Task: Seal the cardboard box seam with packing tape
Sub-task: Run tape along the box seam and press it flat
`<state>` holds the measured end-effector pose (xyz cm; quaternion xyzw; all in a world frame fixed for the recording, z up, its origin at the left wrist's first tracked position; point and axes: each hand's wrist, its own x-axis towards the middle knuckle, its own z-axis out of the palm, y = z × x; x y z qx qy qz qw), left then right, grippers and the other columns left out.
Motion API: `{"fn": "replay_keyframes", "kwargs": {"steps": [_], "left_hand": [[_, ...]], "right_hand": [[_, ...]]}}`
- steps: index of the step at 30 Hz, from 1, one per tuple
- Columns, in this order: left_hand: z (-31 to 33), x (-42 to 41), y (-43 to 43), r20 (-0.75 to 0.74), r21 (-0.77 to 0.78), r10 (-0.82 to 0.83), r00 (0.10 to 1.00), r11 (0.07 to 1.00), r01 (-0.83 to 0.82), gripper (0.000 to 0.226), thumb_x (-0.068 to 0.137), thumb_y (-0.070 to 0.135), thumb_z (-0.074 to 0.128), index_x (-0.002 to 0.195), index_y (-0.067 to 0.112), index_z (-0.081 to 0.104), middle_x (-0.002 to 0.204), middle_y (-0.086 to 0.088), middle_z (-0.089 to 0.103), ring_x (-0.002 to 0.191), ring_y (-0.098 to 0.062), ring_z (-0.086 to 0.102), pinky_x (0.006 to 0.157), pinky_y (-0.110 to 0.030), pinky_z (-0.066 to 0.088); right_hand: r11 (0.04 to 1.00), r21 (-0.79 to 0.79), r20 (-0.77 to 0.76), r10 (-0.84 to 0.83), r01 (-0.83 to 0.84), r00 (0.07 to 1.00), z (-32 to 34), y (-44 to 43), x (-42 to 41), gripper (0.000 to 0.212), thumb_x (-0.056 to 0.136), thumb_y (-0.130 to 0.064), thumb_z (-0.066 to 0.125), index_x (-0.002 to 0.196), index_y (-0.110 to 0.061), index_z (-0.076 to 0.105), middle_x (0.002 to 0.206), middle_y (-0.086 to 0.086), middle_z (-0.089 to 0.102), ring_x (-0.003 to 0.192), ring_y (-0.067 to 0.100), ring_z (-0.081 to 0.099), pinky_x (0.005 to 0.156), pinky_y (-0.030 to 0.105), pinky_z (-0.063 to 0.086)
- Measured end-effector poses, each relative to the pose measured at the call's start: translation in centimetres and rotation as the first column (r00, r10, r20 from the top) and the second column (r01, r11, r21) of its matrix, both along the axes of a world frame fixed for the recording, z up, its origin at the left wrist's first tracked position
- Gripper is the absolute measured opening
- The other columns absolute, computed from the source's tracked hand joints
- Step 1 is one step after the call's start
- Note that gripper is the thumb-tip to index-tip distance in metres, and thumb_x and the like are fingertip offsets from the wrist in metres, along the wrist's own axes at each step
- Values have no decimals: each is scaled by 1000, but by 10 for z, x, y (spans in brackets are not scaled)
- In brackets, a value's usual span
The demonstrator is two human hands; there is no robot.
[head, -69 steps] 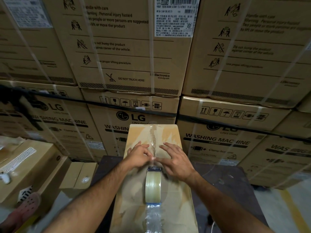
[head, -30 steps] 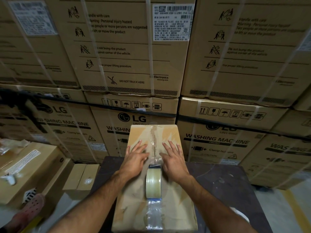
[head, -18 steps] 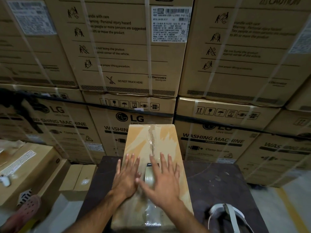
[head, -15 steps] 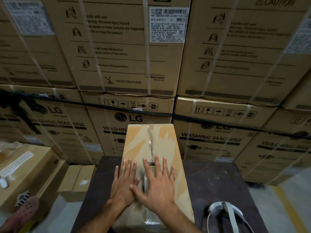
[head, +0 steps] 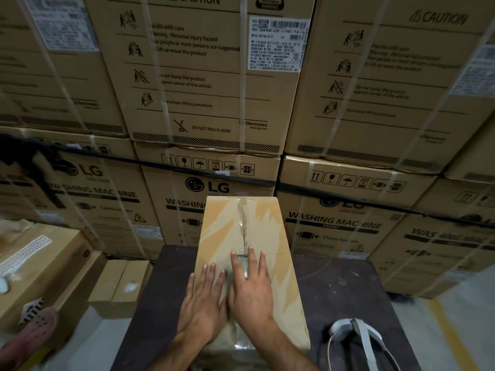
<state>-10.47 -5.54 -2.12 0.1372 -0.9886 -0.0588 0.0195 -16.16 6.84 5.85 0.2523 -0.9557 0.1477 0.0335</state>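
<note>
A long cardboard box [head: 278, 236] lies lengthwise on a dark table [head: 342, 285], its far end pointing at the stacked cartons. Its centre seam [head: 243, 223] is bare and rough at the far end, while clear tape glints along it at the near end. My left hand [head: 203, 303] lies flat on the box top, fingers apart, just left of the seam. My right hand [head: 253, 293] rests palm down over the tape roll [head: 242, 265]. Only a sliver of the roll shows between its spread fingers.
Tall strapped washing-machine cartons [head: 203, 76] wall off the far side. Smaller cardboard boxes [head: 120, 285] stand on the floor at left, near a pink shoe [head: 29, 336]. A white strap-like object [head: 361, 341] lies on the table's near right corner.
Both hands slid back toward me along the box top from beside the seam. The upright tape roll, plainly visible before, is now covered by my right hand.
</note>
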Motion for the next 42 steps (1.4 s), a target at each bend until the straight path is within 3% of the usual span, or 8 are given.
{"fn": "replay_keyframes", "kwargs": {"steps": [4,9,12,16,19,23,34,42], "left_hand": [[-5,-2,-1,-29,-16,3,1000,1000,-4,71,93,51,49,154,14,45,159,-12,54,151,-30,46,123,-52,18],[-8,-1,-3,-51,-26,3,999,1000,-4,70,97,55,47,155,16,44,162,-10,49,156,-26,31,124,-52,17],[-8,-1,-3,-38,-12,9,999,1000,-9,66,101,57,42,155,19,45,163,-8,49,155,-24,34,127,-50,12],[-11,1,-5,-17,-3,1,1000,1000,-1,69,103,58,40,160,18,41,168,-9,40,159,-27,30,129,-50,5],[-11,3,-6,-40,2,-13,999,1000,13,70,107,59,32,163,18,37,172,-9,30,162,-28,22,129,-51,3],[-9,4,-5,-44,8,-4,999,1000,5,76,106,65,6,168,23,19,176,-3,9,164,-26,1,129,-51,-6],[-11,3,-3,-5,-49,-18,1000,999,18,73,109,60,17,164,16,36,172,-9,30,162,-29,22,127,-55,9],[-7,5,0,21,-81,0,1000,997,2,70,110,61,21,165,19,32,174,-8,26,162,-31,21,125,-53,11]], "right_hand": [[1000,17,-46,15,-14,999,-1,-2,-3,87,76,-27,90,153,-24,52,159,24,50,144,55,47,112,62,46],[1000,-3,-42,22,-22,999,4,6,-7,99,67,-26,95,155,-21,48,160,23,49,146,53,46,115,57,38],[995,-96,-100,27,-37,995,11,18,-15,82,79,-23,87,153,-19,52,157,23,52,145,52,47,111,60,50],[984,-178,-212,-20,-18,977,23,40,-32,60,95,-21,67,152,-16,53,158,25,49,148,52,43,116,60,43],[978,-202,-264,-97,43,960,36,65,-51,57,98,-19,64,153,-16,53,160,27,46,151,52,38,120,61,31],[974,-196,-290,-166,111,943,41,108,-75,63,95,-16,70,155,-15,53,162,28,42,152,54,35,117,62,34],[985,-9,-132,-174,174,976,-53,184,-133,66,82,6,73,147,-1,58,147,38,54,137,63,47,112,73,42],[979,193,106,-93,71,990,-156,183,-130,65,79,-12,84,142,-12,67,136,26,68,125,50,64,106,62,54]]}}
